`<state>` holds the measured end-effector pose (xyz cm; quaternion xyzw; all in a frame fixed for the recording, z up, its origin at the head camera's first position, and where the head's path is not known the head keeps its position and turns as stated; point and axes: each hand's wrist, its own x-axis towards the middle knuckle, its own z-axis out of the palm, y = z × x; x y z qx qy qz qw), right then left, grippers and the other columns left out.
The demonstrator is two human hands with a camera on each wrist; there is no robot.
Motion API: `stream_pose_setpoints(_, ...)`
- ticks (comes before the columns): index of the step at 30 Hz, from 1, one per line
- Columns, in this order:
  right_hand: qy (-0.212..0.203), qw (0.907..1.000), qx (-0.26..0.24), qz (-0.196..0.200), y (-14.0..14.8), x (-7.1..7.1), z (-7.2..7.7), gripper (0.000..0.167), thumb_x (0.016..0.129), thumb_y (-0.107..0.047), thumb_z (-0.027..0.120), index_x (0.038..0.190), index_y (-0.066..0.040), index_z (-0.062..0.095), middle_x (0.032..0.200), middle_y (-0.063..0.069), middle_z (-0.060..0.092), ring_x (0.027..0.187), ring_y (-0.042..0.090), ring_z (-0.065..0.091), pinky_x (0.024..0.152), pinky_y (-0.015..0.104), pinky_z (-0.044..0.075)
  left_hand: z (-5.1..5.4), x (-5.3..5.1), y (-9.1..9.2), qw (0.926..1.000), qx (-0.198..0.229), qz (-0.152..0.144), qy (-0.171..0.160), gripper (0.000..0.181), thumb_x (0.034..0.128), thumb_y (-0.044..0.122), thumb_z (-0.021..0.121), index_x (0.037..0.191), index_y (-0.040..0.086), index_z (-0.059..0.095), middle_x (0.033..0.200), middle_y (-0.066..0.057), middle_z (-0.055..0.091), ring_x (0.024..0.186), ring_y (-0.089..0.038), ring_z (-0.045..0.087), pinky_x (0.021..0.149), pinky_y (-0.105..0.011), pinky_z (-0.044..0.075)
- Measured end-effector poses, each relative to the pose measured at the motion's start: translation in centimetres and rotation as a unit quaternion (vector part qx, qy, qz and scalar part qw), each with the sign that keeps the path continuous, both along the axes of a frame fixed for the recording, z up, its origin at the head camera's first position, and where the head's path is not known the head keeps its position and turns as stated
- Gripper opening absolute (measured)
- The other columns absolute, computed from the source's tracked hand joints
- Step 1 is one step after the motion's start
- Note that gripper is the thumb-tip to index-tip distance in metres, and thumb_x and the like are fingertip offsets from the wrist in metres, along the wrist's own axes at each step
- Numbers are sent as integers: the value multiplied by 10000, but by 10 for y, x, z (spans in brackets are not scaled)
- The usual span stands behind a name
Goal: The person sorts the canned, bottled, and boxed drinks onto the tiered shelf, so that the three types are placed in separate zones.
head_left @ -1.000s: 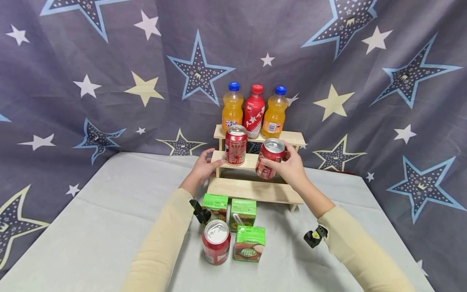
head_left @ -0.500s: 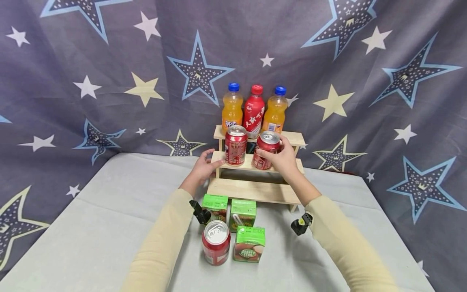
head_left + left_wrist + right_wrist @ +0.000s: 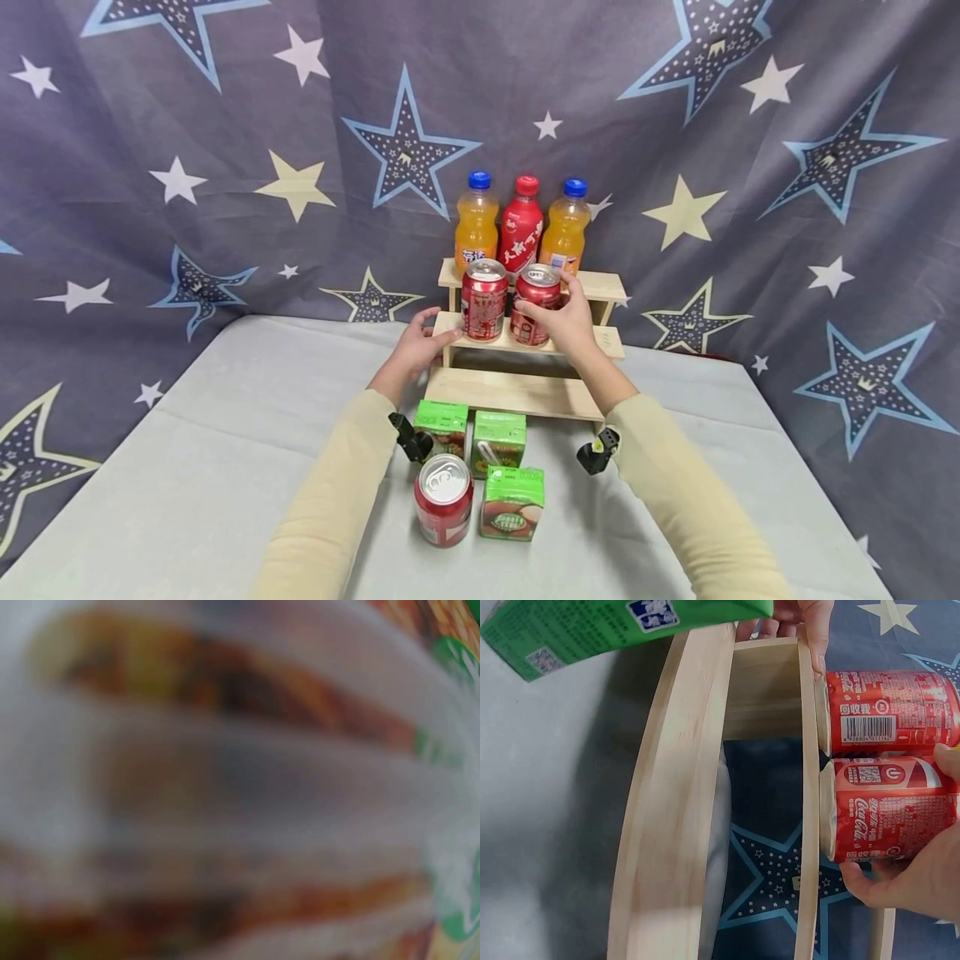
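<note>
My right hand [image 3: 568,323] holds a red Coca-Cola can [image 3: 527,328] by its sides, upright on the middle step of the wooden tiered shelf [image 3: 517,390]. In the right wrist view, the thumb and fingers lie around the held can [image 3: 885,814]. Just left of it stands another red can [image 3: 483,307], with hardly any gap between them. At the left end of the middle step, my left hand [image 3: 414,346] grips the board, thumb at the front edge beside that can. Its other fingers are partly hidden. The left wrist view is blurred, filled by a printed surface.
On the top step stand two orange-drink bottles [image 3: 477,223] [image 3: 566,227] with a red bottle [image 3: 522,229] between them. Three green cartons [image 3: 442,425] [image 3: 498,442] [image 3: 513,504] and a third red can [image 3: 444,504] stand on the table before the shelf. A star-patterned curtain [image 3: 225,125] hangs behind.
My right hand has brought its can left and back, from tilted in front of the middle step to upright on it, close beside the other can. My left hand has stayed in place.
</note>
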<state>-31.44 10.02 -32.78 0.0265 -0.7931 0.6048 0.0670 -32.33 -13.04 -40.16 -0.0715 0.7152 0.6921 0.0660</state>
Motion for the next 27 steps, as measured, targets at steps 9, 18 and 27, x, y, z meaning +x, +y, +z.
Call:
stream_pose_setpoints(9,144,9997,61,-201,-7,0,-6,839,729,-306,806,1410,-186,331,1329,117,500,1217,243,495,1015,399,433,-2,3,1,9998,52,-74,157,729,899,167,622,1482,185,186,1361,-234,416,1213,-424,489,955,-531,460)
stream_pose_setpoints(18,209,9995,57,-223,-9,0,-6,827,726,-332,804,1403,-206,347,1321,116,504,1220,243,488,1017,414,430,0,3,2,9999,68,-25,121,723,891,169,633,1473,202,205,1370,-220,412,1223,-410,485,977,-530,444)
stream_pose_setpoints(27,282,9994,64,-180,-10,-2,-9,833,731,-341,800,1409,-207,334,1332,109,495,1228,239,483,1022,416,427,-1,2,2,9999,79,-34,113,728,892,162,632,1477,198,201,1363,-222,413,1224,-418,481,968,-527,453)
